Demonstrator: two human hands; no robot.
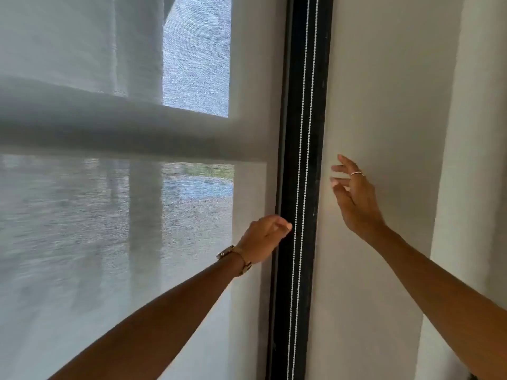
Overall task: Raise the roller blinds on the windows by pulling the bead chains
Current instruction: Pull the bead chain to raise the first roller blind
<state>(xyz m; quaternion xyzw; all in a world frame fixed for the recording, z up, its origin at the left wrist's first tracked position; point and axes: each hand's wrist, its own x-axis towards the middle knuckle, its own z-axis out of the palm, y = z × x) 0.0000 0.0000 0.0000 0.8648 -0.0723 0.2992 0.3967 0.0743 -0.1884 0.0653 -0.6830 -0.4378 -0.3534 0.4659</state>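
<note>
Two strands of white bead chain (301, 133) hang down a black window frame post (288, 160) between two lowered roller blinds. The sheer left blind (137, 242) covers a window and shows the outdoors through it. The right blind (384, 105) is plain and pale. My left hand (263, 237), with a gold watch on the wrist, is curled closed just left of the chains, its thumb tip almost touching the nearer strand. My right hand (354, 196), wearing a ring, is raised with fingers spread in front of the right blind, to the right of the chains.
A horizontal window bar (109, 127) shows as a dark band behind the left blind. A pale wall strip (472, 160) runs down the far right edge.
</note>
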